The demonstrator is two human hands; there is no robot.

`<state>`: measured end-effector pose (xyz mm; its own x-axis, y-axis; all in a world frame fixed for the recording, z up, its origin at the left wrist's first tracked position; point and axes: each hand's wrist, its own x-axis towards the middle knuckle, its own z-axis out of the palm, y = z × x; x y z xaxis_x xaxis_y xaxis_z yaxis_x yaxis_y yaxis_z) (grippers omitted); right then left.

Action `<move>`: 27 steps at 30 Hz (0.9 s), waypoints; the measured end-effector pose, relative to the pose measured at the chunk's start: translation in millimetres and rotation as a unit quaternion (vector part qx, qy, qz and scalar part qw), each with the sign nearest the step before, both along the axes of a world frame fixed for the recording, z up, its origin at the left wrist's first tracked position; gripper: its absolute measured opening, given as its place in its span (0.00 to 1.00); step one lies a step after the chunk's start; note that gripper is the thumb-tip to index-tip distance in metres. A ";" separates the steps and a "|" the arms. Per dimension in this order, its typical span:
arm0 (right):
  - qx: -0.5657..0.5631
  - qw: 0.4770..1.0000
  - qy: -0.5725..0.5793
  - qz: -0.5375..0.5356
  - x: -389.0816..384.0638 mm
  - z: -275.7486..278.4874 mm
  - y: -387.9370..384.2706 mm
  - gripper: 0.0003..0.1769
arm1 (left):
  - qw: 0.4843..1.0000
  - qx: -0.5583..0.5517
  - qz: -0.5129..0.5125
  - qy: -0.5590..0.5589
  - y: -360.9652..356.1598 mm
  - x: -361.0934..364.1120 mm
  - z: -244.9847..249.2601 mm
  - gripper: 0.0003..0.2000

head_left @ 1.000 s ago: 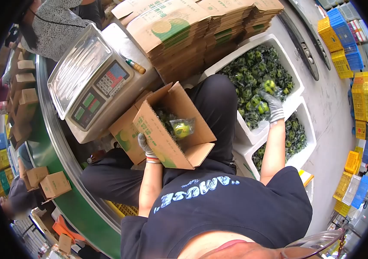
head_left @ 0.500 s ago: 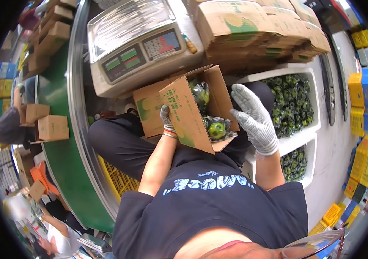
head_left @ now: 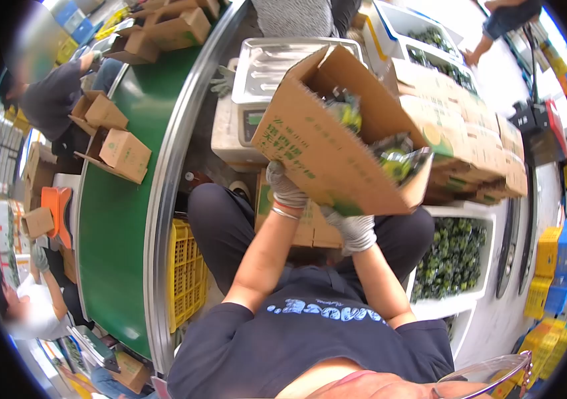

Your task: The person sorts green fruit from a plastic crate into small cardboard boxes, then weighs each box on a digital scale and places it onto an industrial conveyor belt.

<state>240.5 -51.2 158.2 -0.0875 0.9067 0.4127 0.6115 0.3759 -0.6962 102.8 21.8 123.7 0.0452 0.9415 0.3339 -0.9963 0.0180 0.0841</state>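
Observation:
A cardboard box (head_left: 327, 153) with green print is lifted, tilted, its open top showing. Inside it lie green fruits (head_left: 396, 159) in clear plastic bags. My left hand (head_left: 285, 185), in a grey knit glove, grips the box's lower left edge. Gloved the same way, my right hand (head_left: 353, 229) is closed at the box's lower near edge, its fingertips partly hidden beneath. Just beyond the box stands a weighing scale (head_left: 257, 73) with a metal pan, partly covered by the box. Another cardboard box (head_left: 317, 226) sits below between my knees.
White foam crates (head_left: 489, 259) of bagged green fruit stand at right. Behind them are stacked flattened cartons (head_left: 476, 136). A green conveyor belt (head_left: 117, 233) with a metal rail runs along the left, carrying small boxes (head_left: 120, 156). A yellow crate (head_left: 187, 272) sits beside my leg. Other people work nearby.
The box has risen from my lap up toward the scale, moving forward. My right hand, earlier open beside the box, now grips its lower edge. The view has shifted too.

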 end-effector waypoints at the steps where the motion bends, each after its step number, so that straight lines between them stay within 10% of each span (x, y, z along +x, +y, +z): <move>1: -0.065 0.989 0.126 0.043 12.8 2.5 14.5 0.32 | 0.995 -0.021 0.026 0.093 16.8 -16.5 12.3 0.36; 3: -0.079 0.978 0.170 0.093 35.6 4.9 52.4 0.29 | 0.957 -0.071 0.074 0.272 53.9 -48.8 46.0 0.35; 5: 0.020 0.990 -0.104 0.096 52.0 27.4 97.8 0.39 | 0.961 0.104 0.145 0.213 80.7 -68.1 113.1 0.33; 8: -0.022 0.988 0.105 0.116 50.3 14.9 181.8 0.64 | 0.874 0.028 0.174 0.452 133.1 -83.5 110.0 0.29; 11: -0.071 0.964 0.183 0.180 44.7 15.1 241.8 0.65 | 0.965 0.000 0.115 0.237 165.8 -90.3 99.3 0.30; 12: -0.069 0.970 0.151 0.179 43.1 8.2 259.0 0.64 | 0.820 0.010 0.264 0.508 170.8 -95.1 95.1 0.27; 17: -0.046 0.973 -0.225 0.025 41.1 -30.1 293.4 0.45 | 0.644 0.026 0.421 0.638 188.0 -81.3 71.9 0.25; 19: -0.083 0.984 -0.106 0.115 54.9 -9.6 291.8 0.41 | 0.592 0.029 0.408 0.694 182.3 -84.8 73.4 0.27; 23: -0.101 0.983 0.121 0.096 62.1 77.7 238.9 0.54 | 0.768 -0.059 0.352 0.531 162.0 -99.1 99.0 0.27; 27: 0.023 0.986 0.156 0.057 78.0 113.5 216.6 0.33 | 0.741 -0.095 0.380 0.545 169.2 -140.5 84.6 0.24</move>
<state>318.5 165.3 271.8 -0.0498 0.8780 0.4761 0.3229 0.4653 -0.8242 -37.7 191.0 208.3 -0.3774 0.8589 0.3463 -0.0667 -0.3982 0.9149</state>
